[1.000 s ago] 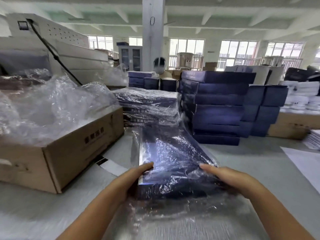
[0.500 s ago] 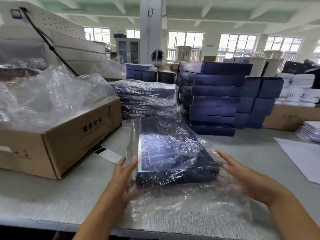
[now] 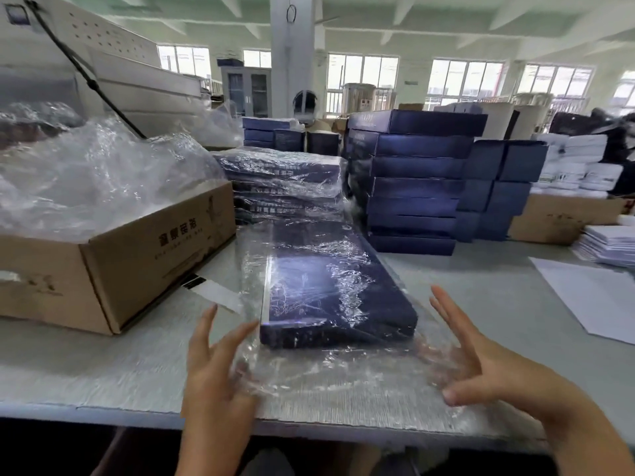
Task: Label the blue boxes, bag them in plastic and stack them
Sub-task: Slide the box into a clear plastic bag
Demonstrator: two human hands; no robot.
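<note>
Blue box [image 3: 330,290] inside clear plastic bag [image 3: 343,379], flat on grey table [image 3: 498,304], frame centre. Left hand [image 3: 213,369] at the bag's left edge, right hand [image 3: 481,369] at its right edge, both with fingers spread and gripping nothing. Behind: bagged box stack [image 3: 285,183], bare blue box stack [image 3: 412,187]. Cardboard carton [image 3: 137,255] at left.

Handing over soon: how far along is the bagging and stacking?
Done: a stack of plastic-wrapped blue boxes stands at the back of the grey table. In hand: one flat blue box lies inside a clear plastic bag, loose end between the open left hand and right hand. Left: stacking it, then bagging the tall pile of unwrapped dark blue boxes.
</note>
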